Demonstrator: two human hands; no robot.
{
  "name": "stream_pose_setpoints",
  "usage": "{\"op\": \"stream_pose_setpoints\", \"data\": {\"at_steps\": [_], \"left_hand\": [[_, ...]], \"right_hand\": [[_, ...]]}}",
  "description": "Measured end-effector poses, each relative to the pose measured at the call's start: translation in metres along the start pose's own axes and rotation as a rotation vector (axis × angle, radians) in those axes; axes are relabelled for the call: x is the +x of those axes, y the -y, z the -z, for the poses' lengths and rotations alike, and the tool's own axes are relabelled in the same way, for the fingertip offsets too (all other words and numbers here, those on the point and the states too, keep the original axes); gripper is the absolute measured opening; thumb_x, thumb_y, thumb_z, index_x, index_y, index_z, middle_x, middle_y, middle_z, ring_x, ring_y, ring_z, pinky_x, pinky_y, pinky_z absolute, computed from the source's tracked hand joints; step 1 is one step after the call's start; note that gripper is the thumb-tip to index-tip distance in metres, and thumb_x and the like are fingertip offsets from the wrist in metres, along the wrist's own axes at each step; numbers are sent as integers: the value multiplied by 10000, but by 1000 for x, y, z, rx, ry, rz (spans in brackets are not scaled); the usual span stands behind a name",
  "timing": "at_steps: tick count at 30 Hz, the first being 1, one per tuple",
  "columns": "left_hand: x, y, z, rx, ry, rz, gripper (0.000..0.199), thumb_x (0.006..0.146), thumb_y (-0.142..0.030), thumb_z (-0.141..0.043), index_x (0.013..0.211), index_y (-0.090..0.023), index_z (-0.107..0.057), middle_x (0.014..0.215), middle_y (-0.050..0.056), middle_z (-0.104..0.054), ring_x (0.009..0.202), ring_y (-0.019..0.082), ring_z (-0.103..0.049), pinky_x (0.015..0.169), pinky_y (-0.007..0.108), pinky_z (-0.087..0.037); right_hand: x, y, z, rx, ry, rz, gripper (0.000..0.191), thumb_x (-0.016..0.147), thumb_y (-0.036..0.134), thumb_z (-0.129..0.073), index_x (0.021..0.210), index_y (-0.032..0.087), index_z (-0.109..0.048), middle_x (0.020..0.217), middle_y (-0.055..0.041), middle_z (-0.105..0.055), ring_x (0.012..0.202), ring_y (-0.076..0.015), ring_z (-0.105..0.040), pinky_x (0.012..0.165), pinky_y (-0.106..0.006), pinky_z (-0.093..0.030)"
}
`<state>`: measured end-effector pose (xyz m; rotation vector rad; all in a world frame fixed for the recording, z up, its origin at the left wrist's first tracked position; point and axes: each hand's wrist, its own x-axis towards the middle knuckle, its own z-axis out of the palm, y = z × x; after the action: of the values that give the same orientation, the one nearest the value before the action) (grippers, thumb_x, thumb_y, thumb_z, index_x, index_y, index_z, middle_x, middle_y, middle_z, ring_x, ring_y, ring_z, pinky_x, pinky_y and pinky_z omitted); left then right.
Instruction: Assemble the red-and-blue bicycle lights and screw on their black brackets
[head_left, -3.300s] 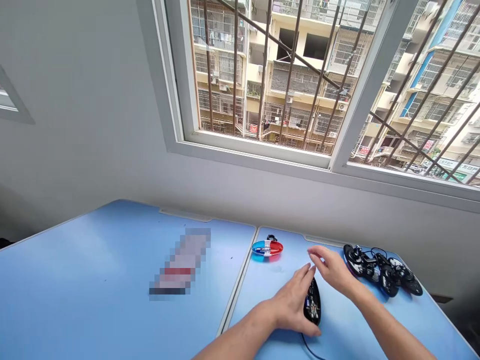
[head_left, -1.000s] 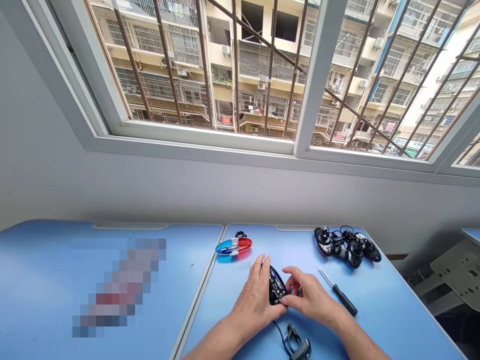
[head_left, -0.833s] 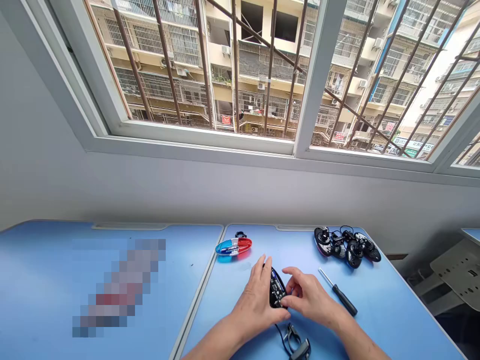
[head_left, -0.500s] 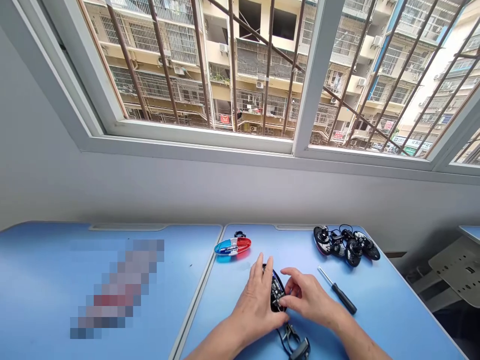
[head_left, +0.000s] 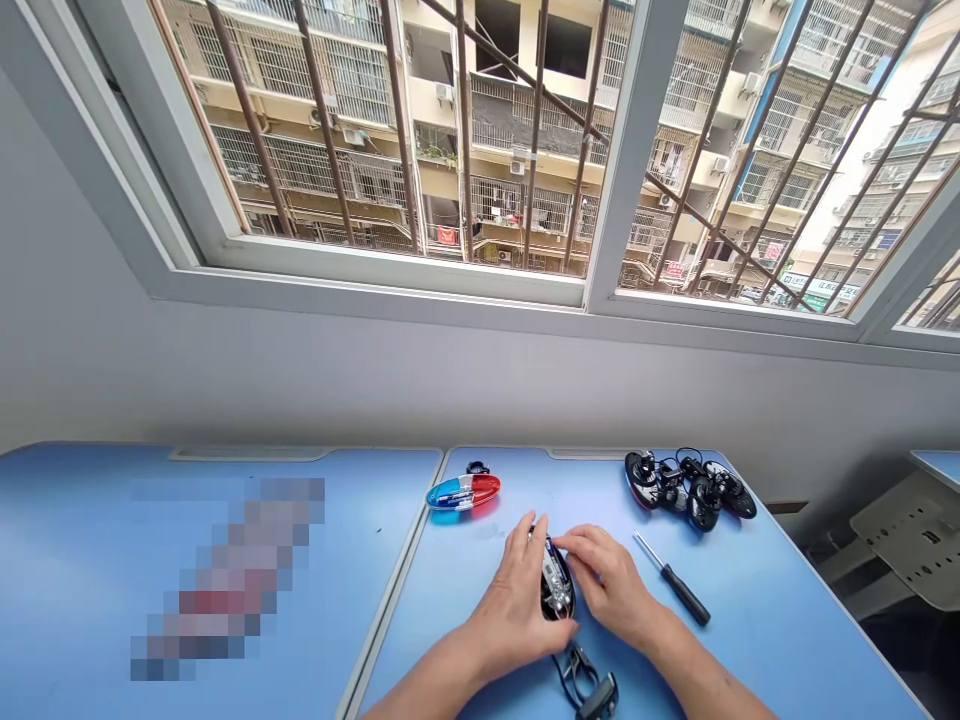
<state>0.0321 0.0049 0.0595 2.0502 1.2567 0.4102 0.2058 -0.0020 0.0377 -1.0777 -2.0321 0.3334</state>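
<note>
An oval black light housing [head_left: 568, 606], its inside facing up, lies between my two hands on the blue desk. A circuit board [head_left: 556, 580] with shiny parts sits within it. My left hand [head_left: 512, 590] grips the housing from the left, fingers along its far part and thumb at the near end. At the right rim is my right hand [head_left: 609, 580], fingers curved against the housing's edge; its fingertips are partly hidden. A cable runs from the near end to a black clamp with a small box [head_left: 598, 697].
A clear oval cover, blue and red [head_left: 463, 492], lies toward the back left. A black-handled screwdriver [head_left: 684, 592] rests at the right, below a cluster of black lights with cables [head_left: 690, 490]. A blurred patch [head_left: 232, 580] covers something on the left desk [head_left: 67, 560].
My right hand has moved from the near part of the board up to the housing's right rim. The board now looks brighter and shinier. My left hand stays around the housing.
</note>
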Motion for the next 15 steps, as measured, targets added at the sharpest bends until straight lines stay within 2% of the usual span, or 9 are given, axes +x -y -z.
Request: {"op": "stream_pose_setpoints", "data": {"at_steps": [6,10,15], "left_hand": [[1,2,0,-39,-3,-19,1092,582,-303,-699,1512,-91,-168,1589,222,-68,1459,376,-24,1153,556,-189],[1,4,-1,-38,-1,-25,1105,570,-280,-704,1508,-60,-163,1581,246,-69,1457,379,-44,1156,538,-200],[5,10,-6,-64,-39,-73,1103,561,-278,-712,1514,-134,-175,1570,208,-151,1447,403,-87,1141,575,-223]], "right_hand": [[-1,0,-7,-65,-21,8,336,917,115,-423,1168,228,-616,994,-98,-668,891,-217,-625,767,-346,-533],[-1,1,-7,-95,-11,11,339,931,118,-402,1176,228,-608,983,-99,-665,884,-220,-619,756,-345,-530],[-1,2,-8,-134,-14,3,343,925,109,-395,1174,225,-601,964,-95,-655,860,-221,-604,741,-343,-516]]}}
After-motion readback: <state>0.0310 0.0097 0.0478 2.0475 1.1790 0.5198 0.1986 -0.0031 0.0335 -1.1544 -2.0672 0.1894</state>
